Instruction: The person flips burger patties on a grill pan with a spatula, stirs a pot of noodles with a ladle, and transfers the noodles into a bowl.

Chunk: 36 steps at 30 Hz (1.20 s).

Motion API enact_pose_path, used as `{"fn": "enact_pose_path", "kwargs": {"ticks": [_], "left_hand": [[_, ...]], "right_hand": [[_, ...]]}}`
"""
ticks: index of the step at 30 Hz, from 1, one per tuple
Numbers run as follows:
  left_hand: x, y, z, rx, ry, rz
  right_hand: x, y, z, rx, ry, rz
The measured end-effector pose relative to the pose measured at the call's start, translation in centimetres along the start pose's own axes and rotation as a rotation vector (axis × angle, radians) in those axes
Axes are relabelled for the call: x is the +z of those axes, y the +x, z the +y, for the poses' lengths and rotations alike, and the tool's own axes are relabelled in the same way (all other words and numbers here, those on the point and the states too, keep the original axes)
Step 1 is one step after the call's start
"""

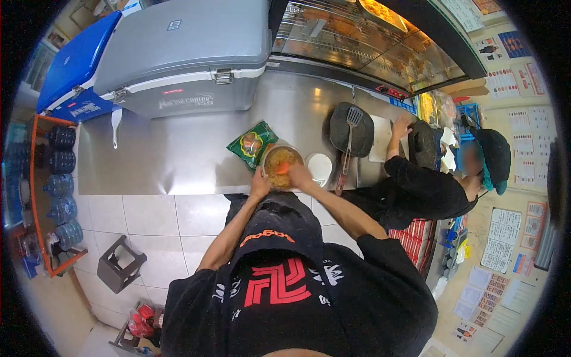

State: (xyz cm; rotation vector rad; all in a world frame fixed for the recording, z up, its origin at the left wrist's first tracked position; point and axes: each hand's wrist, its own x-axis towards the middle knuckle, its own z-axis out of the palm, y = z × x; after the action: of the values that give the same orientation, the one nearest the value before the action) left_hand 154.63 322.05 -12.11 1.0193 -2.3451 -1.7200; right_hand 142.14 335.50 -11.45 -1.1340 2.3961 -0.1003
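Observation:
On the steel counter's front edge, my left hand [260, 184] grips the side of a round container [292, 146]. A yellowish-brown food mass [277, 159] fills much of it. My right hand [300, 176] is over the container's right side, closed around an orange utensil [282, 168] whose end lies in the food; its handle is hidden by the hand. A green plastic packet [253, 145] leans against or lies beside the container on the left. To the right is a white round lid or dish [319, 167], close to my right hand.
A dark pan [339, 134] holds a slotted metal turner [352, 129] that juts past the counter edge. A co-worker [428, 192] stands at right, a hand on the counter. Behind are a grey cooler box [187, 96] and a heated display cabinet [330, 67]; a white-handled tool [116, 129] lies left.

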Motion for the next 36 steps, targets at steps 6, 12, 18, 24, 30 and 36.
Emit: {"fn": "enact_pose_path", "kwargs": {"ticks": [6, 12, 18, 24, 30, 36], "left_hand": [[-0.6, -0.1, -0.7, 0.012, -0.06, -0.012], [-2.6, 1.4, -1.2, 0.023, -0.064, -0.073], [-2.9, 1.2, 0.8, 0.065, -0.028, 0.003], [-3.1, 1.1, 1.1, 0.037, -0.08, 0.06], [-1.9, 1.6, -0.6, 0.006, -0.054, -0.067], [-2.0, 2.3, -1.1, 0.08, 0.066, -0.01]], "right_hand": [[-8.7, -1.6, -2.6, 0.023, 0.029, -0.069], [-5.8, -1.1, -2.1, 0.034, 0.02, -0.164], [-1.2, -1.5, 0.5, -0.141, 0.01, -0.233], [-2.1, -2.0, -3.4, -0.219, 0.038, -0.05], [-1.1, -0.8, -2.4, -0.004, 0.057, -0.101], [-6.2, 0.0, -1.8, -0.035, -0.039, -0.08]]}}
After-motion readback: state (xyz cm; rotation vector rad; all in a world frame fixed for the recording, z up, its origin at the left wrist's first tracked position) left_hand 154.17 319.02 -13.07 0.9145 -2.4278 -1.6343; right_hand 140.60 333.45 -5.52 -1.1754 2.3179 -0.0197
